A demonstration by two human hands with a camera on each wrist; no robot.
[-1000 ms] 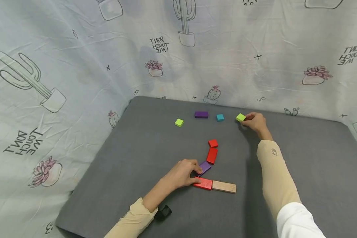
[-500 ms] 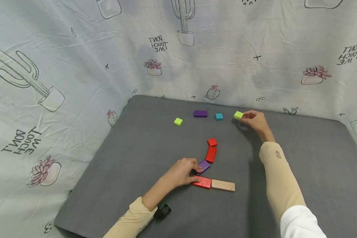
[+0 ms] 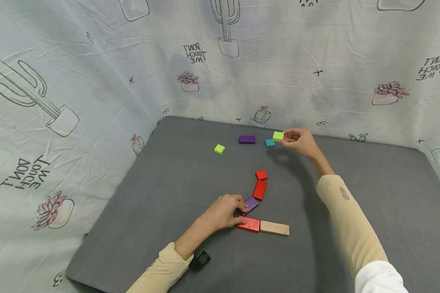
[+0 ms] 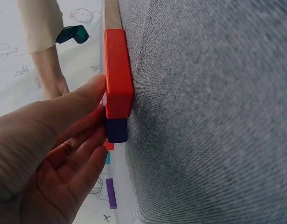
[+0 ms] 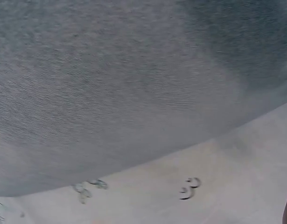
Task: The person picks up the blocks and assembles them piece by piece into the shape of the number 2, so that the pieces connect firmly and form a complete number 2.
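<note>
Fingers (image 3: 238,201) of the left hand (image 3: 221,212), lower centre of the head view, are curled narrowly: fingertips touch the small purple wooden block (image 3: 251,204) and the thumb presses the flat red rectangular block (image 3: 249,224), which abuts a plain natural-wood plank (image 3: 274,228). Left of them, bare grey felt mat (image 3: 161,191) runs to its lower-left edge. Above centre lie a red oblong block (image 3: 260,189) and a red square block (image 3: 261,175); along the far edge, a lime-green square block (image 3: 219,149), a dark purple oblong block (image 3: 247,139) and a teal square block (image 3: 269,143). The right hand (image 3: 300,141) pinches a second lime-green block (image 3: 278,136), lifted just above the teal one; half a second earlier it lay farther right. The mat's right half is open. The cactus-print cloth backdrop (image 3: 95,61) reads "DON'T TOUCH ME", mirrored.
</note>
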